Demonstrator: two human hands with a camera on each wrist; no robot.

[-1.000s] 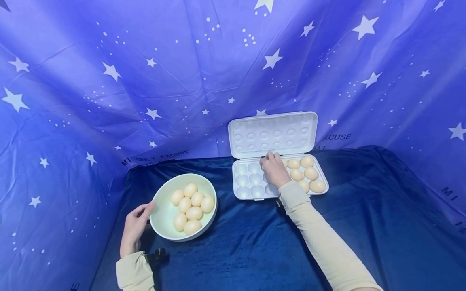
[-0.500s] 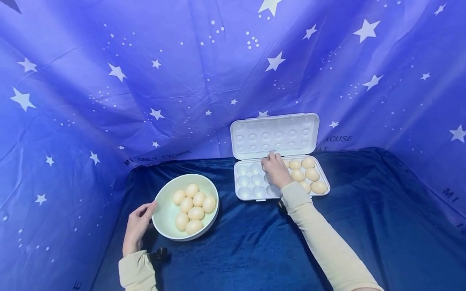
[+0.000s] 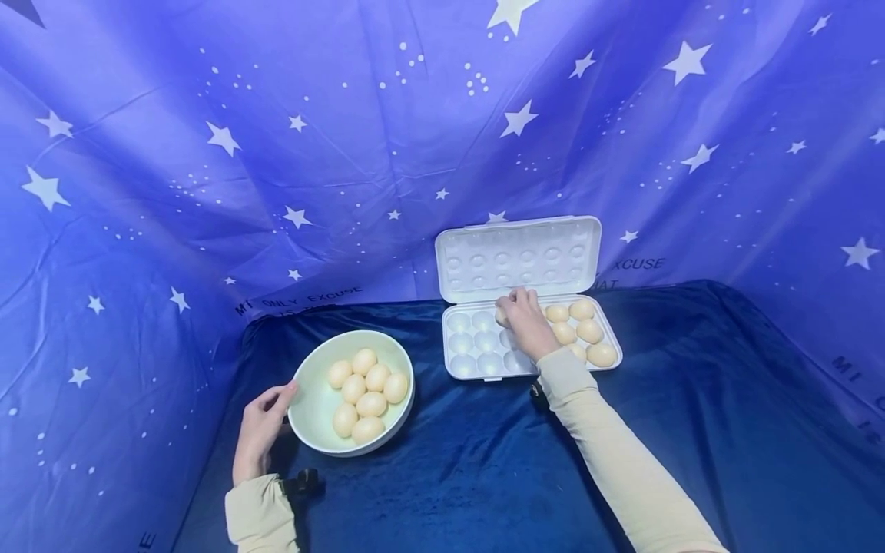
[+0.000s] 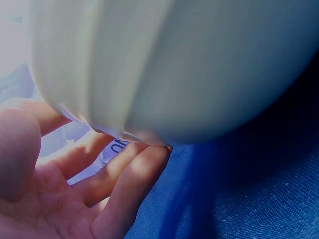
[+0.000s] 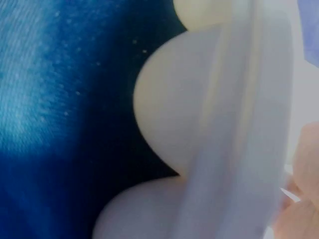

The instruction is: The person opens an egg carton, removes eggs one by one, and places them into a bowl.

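My left hand (image 3: 259, 430) holds the pale green bowl (image 3: 311, 418) at its left side. The thumb lies at the rim, while in the left wrist view the other fingertips touch the bowl's underside. Several light brown eggs (image 3: 371, 405) sit inside. My right hand (image 3: 527, 322) is over the white egg carton (image 3: 492, 377), its fingers curled at an egg (image 3: 501, 316) in the back row near the middle. Only part of that egg shows beside the thumb. In the right wrist view the carton's rounded cups (image 5: 169, 99) block most of the hand.
The carton's lid (image 3: 520, 257) stands raised behind it. Eggs (image 3: 590, 331) fill cups on the right side; cups (image 3: 462, 343) on the left are bare. Dark blue cloth (image 3: 442, 476) covers the table, and a star-patterned curtain (image 3: 387, 169) hangs around it.
My right hand shifts slightly to the right over the carton, and part of an egg now shows beside the thumb. My left hand keeps its place at the bowl.
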